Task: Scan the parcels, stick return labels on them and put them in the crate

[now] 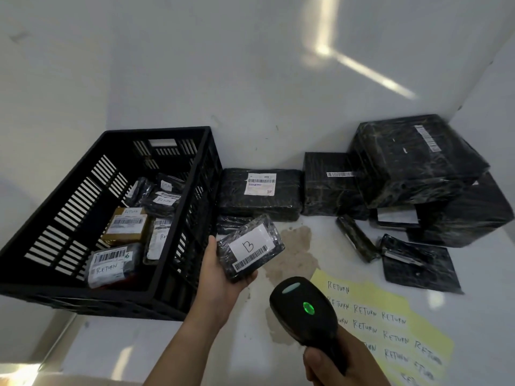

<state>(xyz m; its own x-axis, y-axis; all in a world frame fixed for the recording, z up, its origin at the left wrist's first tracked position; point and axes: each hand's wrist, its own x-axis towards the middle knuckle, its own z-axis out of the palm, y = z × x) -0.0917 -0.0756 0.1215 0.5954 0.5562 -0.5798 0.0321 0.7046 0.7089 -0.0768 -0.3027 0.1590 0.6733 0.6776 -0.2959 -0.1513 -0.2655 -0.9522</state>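
My left hand (223, 277) grips a small black-wrapped parcel (249, 247) from below, its white label marked "B" and its barcode facing up. My right hand (331, 366) holds a black barcode scanner (302, 307) by the handle, its head aimed toward the parcel with a green light lit on top. A black slatted crate (172, 263) stands at the left and holds several parcels bearing "RETURN" labels. A yellow sheet of handwritten "RETURN" labels (390, 327) lies on the table at the lower right.
Several black-wrapped parcels sit along the back: a flat one with a white shipping label (260, 193), a box (330, 185), a large stacked box (415, 160), and thin packets (418, 263). A brown stain (295, 252) marks the white table. White walls enclose the corner.
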